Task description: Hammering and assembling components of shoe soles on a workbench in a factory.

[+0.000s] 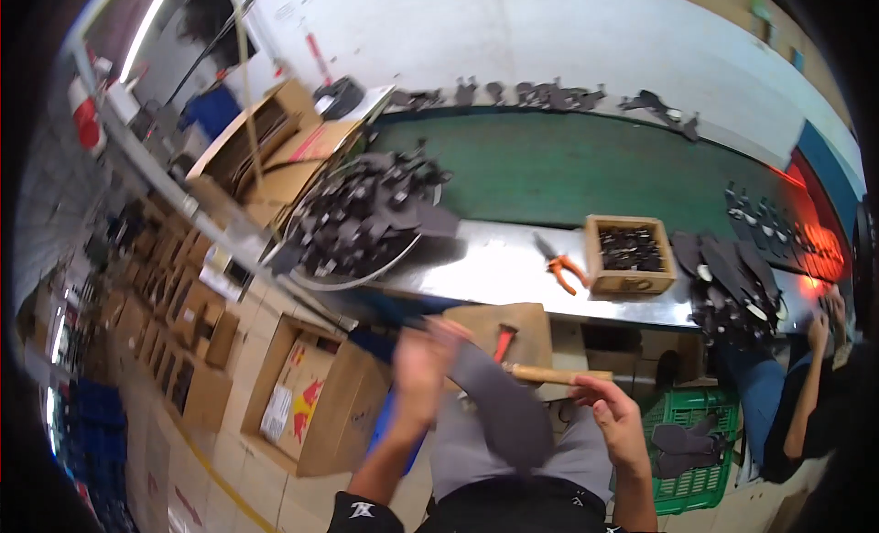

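Note:
A dark grey sandal sole slants over my lap, its outline smeared by motion. My left hand, also blurred, grips its upper left end. At the right, my right hand is beside the end of a hammer's wooden handle, with thumb and fingers apart; the fingertips overlap the handle's end, and contact is hard to make out. The hammer's red head lies over a brown board in front of me.
A basin heaped with dark sandals stands on the metal bench, near orange-handled pliers and a wooden box of small dark parts. Behind runs a green conveyor belt. A green crate and another person's hands are at right.

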`<state>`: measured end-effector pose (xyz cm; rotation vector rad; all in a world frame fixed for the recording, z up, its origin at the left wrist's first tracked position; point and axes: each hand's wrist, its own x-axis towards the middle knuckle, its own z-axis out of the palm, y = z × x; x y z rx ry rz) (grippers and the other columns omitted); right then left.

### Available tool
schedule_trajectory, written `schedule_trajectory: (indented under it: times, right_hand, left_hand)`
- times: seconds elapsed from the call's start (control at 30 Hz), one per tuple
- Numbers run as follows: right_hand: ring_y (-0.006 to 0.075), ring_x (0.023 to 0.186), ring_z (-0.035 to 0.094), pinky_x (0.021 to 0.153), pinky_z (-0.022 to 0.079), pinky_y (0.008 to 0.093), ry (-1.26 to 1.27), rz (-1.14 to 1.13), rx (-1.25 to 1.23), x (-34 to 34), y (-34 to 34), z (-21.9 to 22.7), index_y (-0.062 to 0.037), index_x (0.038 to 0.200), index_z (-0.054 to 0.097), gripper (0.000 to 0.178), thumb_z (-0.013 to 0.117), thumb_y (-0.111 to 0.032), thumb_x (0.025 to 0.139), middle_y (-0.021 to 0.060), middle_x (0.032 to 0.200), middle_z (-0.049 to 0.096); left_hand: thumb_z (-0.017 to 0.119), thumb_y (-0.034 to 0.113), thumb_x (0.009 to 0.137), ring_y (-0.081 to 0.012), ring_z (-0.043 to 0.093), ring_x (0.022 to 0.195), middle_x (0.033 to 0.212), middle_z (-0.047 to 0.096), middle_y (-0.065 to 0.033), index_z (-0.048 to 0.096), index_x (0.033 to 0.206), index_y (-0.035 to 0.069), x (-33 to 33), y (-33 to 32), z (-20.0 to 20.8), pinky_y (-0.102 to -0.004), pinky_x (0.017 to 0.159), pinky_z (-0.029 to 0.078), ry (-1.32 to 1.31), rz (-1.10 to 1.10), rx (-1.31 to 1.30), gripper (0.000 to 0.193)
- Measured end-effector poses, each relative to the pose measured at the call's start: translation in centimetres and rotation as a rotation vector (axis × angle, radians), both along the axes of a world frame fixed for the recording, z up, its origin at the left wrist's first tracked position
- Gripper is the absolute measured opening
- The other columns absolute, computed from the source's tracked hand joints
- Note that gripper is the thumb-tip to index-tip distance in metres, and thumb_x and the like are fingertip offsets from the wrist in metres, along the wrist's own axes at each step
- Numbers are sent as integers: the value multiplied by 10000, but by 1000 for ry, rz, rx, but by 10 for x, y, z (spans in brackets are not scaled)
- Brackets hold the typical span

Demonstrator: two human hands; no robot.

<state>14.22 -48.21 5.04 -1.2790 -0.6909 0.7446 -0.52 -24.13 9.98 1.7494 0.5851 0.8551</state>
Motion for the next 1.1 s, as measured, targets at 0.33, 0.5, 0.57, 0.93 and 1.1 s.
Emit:
schedule_trajectory:
  times: [0.33,0.5,0.57,0.93,1.1]
  right_hand:
    - [162,682,613,634,487,288,-692,-1117,-317,174,-122,20,-13,1067,639,188,625,-150,940,83,806,661]
    - [371,754,638,675,513,453,-1442,-1577,-593,342,-196,13,22,1000,632,336,685,-286,877,163,831,662]
    - [366,752,646,679,518,441,-1277,-1284,-844,394,-228,-12,32,959,642,349,698,-298,859,179,817,664]
    - [93,467,555,394,388,201,-103,-27,114,101,12,161,-36,1032,518,226,620,-225,960,22,615,572]
    - [127,718,671,580,525,241,-286,148,305,32,32,96,-26,1280,494,421,619,-284,972,110,846,688]
  left_hand:
    - [701,305,846,-377,599,982,1038,651,-215,642,1135,0,-11,419,15,-436,850,465,682,691,711,424]
    - [709,257,820,-359,587,1046,1160,619,-195,609,1216,18,10,440,-16,-423,940,446,636,592,789,473]
    - [695,241,842,-364,534,1159,1265,566,-204,563,1288,25,28,413,-24,-447,1014,396,713,610,741,513]
    - [864,357,679,-399,267,1411,1510,287,-241,132,1501,-21,94,-33,40,-471,1146,254,152,-235,831,1164]
    - [718,245,876,-333,640,970,1122,631,-179,492,1275,-5,23,-67,3,-370,828,512,-108,-145,423,523]
